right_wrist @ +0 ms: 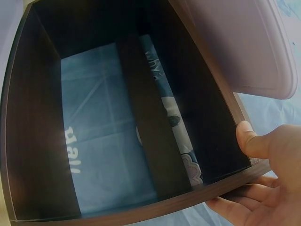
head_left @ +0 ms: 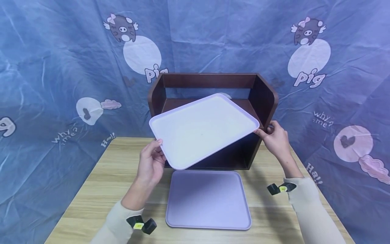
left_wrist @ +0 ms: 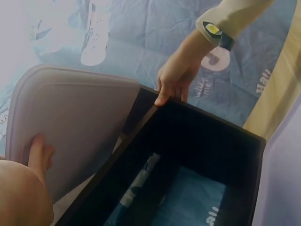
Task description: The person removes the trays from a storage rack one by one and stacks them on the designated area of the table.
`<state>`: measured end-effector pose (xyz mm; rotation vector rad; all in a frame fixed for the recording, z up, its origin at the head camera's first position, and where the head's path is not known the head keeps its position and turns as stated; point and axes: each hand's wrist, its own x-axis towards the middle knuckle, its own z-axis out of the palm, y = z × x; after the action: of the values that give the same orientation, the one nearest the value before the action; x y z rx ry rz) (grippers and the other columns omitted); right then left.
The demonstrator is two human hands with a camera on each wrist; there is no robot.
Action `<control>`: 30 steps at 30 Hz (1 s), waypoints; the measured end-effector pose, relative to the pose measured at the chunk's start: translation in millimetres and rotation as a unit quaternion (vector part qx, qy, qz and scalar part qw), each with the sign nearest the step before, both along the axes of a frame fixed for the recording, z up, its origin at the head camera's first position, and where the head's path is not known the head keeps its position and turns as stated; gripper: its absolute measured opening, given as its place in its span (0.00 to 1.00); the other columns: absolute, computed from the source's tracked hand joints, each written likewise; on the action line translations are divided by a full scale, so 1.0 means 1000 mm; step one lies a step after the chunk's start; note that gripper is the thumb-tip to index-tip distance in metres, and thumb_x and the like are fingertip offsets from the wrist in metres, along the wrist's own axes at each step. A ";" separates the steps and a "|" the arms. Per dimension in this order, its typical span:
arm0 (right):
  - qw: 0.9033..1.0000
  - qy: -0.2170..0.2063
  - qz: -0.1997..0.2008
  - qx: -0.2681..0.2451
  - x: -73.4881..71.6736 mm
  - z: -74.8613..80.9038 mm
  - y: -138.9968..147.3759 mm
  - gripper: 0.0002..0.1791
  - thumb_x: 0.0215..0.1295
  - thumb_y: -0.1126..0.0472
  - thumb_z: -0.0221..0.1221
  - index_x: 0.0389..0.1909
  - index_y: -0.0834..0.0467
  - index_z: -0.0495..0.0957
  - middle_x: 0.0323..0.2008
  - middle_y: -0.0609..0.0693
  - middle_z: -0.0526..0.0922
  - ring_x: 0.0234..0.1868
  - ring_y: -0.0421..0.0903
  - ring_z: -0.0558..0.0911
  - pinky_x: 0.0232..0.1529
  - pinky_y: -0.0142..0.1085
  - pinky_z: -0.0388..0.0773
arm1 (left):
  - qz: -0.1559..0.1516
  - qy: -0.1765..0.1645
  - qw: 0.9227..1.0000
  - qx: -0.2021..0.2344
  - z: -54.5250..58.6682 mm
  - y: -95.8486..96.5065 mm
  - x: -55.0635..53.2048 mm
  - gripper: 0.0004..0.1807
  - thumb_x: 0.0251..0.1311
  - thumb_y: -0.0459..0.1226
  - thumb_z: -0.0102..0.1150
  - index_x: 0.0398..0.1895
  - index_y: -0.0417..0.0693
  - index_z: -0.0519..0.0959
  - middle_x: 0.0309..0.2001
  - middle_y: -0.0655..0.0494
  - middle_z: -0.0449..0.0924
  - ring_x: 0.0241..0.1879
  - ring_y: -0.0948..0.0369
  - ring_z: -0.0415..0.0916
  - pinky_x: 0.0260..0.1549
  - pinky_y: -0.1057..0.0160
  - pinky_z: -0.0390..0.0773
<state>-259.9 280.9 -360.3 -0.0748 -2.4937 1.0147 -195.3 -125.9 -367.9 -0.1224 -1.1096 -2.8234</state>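
Note:
A pale lilac tray (head_left: pixel 204 130) is raised and tilted in front of a dark brown wooden shelf (head_left: pixel 210 80). My left hand (head_left: pixel 150 166) grips its lower left edge, thumb on the rim; fingers show against the tray's underside in the left wrist view. With my right hand (head_left: pixel 276 139) I hold the right side of the shelf. In the right wrist view, the thumb (right_wrist: pixel 251 141) presses the front edge at a corner, while the other fingers reach round the outside. The raised tray's right corner overlaps the right fingertips in the head view.
A second lilac tray (head_left: pixel 208 200) lies flat on the light wood table (head_left: pixel 118 176), just before the shelf. Blue printed cloth (head_left: pixel 210 37) hangs behind and along both sides. Through the shelf's open back the same cloth shows in both wrist views.

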 end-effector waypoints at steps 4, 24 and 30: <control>1.000 0.006 -0.002 0.000 -0.001 0.000 0.000 0.29 0.71 0.50 0.68 0.60 0.68 0.76 0.52 0.68 0.88 0.59 0.66 0.87 0.47 0.43 0.78 | -0.011 -0.002 1.000 -0.009 -0.002 -0.004 -0.002 0.18 0.75 0.28 0.42 0.33 0.46 0.83 0.28 0.57 0.90 0.28 0.65 0.89 0.29 0.70 0.88; 1.000 0.013 -0.005 -0.005 -0.001 0.001 0.001 0.22 0.71 0.60 0.61 0.60 0.70 0.77 0.55 0.69 0.86 0.62 0.68 0.84 0.60 0.59 0.81 | -0.082 0.007 0.996 -0.026 -0.014 -0.022 -0.009 0.20 0.74 0.25 0.40 0.34 0.46 0.84 0.30 0.58 0.89 0.28 0.66 0.87 0.33 0.69 0.89; 1.000 0.007 -0.003 -0.006 0.000 0.001 0.001 0.26 0.72 0.55 0.65 0.60 0.70 0.77 0.54 0.70 0.86 0.59 0.68 0.86 0.57 0.56 0.82 | -0.077 -0.008 0.997 -0.029 -0.013 -0.027 -0.009 0.20 0.75 0.26 0.41 0.34 0.45 0.84 0.30 0.57 0.89 0.29 0.65 0.88 0.34 0.70 0.89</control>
<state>-260.2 281.8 -359.5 -0.0783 -2.4724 1.0247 -204.5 -152.9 -381.2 -0.1983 -1.2373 -2.9311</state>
